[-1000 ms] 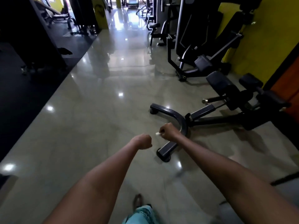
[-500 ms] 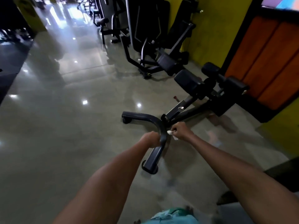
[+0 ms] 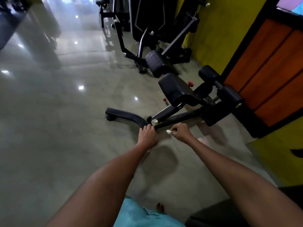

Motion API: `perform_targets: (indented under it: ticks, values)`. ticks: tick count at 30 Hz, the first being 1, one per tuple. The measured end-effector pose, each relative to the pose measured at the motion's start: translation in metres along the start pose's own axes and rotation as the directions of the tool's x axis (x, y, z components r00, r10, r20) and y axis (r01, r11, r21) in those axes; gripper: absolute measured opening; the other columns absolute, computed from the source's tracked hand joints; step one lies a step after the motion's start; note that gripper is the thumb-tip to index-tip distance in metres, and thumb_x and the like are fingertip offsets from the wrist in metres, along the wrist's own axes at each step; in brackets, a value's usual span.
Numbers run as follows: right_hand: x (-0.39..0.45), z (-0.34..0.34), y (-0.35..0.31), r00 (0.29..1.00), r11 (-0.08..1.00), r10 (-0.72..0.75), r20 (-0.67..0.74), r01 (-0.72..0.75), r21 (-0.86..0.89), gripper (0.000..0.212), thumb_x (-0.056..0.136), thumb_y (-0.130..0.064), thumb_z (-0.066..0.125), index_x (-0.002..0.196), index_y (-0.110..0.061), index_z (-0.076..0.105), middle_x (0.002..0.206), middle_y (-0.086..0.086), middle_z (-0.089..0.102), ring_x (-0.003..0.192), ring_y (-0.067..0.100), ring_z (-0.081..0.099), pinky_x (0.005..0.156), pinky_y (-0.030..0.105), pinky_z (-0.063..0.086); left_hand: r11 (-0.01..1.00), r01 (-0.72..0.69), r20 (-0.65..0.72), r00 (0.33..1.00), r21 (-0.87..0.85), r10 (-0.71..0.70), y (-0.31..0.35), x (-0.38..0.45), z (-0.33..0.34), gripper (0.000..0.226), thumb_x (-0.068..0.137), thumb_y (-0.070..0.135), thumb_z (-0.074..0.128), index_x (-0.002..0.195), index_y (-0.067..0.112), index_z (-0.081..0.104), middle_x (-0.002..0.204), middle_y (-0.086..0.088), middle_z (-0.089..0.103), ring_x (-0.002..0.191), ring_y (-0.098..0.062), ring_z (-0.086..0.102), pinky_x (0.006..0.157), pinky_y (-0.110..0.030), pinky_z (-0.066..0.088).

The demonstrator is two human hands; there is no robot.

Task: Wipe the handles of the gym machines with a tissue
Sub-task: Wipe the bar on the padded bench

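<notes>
Right hand pinches small white crumpled tissue at fingertips, centre frame; left hand apparently grips curved black metal base bar.

We see a dim, soft picture: glare on the glossy floor at upper left, blurred top corners, wide-angle bending at the edges.
</notes>
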State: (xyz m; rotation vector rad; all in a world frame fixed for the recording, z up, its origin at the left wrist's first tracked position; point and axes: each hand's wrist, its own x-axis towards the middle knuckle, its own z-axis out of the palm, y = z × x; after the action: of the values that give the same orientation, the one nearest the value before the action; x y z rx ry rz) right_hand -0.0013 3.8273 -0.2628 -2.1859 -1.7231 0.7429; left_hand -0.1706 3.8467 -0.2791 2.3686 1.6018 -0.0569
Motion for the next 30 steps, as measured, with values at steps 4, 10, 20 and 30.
perform_targets:
  ticks: [4,10,20,30]
  values:
    - [0.032,-0.001,0.013,0.999,0.998,-0.01,-0.035,0.012,0.056,0.017,0.08,-0.005,0.061,0.091,-0.004,0.073,0.092,0.015,0.071,0.089,0.026,0.065,0.075,0.024,0.044,0.998,0.058,-0.005,0.998,-0.032,-0.059,0.014,0.024,0.004,0.075,0.088,0.034,0.053,0.147,0.003,0.017,0.154,-0.015,0.019,0.142,-0.028,0.018,0.115,-0.041,0.014]
    - [0.082,0.005,0.018,0.989,0.987,-0.066,-0.136,0.085,0.135,0.018,0.076,0.003,0.062,0.092,0.003,0.072,0.092,0.02,0.071,0.088,0.03,0.066,0.078,0.027,0.045,0.991,0.108,0.034,0.994,-0.083,-0.105,0.033,0.072,0.022,0.084,0.09,0.03,0.051,0.149,0.0,0.0,0.158,-0.016,0.001,0.147,-0.028,-0.002,0.119,-0.041,-0.002]
    - [0.126,0.001,0.022,0.958,0.969,-0.157,-0.241,0.196,0.148,0.017,0.079,0.005,0.061,0.092,0.003,0.071,0.093,0.018,0.071,0.085,0.028,0.066,0.074,0.01,0.037,0.996,0.086,0.006,0.996,-0.024,-0.086,0.024,0.076,0.045,0.08,0.092,0.03,0.047,0.15,0.005,-0.001,0.158,-0.01,0.01,0.146,-0.027,0.006,0.117,-0.043,-0.007]
    - [0.148,0.006,0.04,0.947,0.947,-0.32,-0.005,0.32,-0.023,0.016,0.085,0.0,0.056,0.093,0.003,0.07,0.092,0.02,0.063,0.087,0.032,0.059,0.077,0.037,0.045,0.967,0.245,-0.018,0.969,-0.064,-0.247,0.046,0.085,0.048,0.083,0.081,0.03,0.063,0.146,-0.003,0.024,0.143,-0.019,0.038,0.132,-0.036,0.037,0.116,-0.047,0.014]
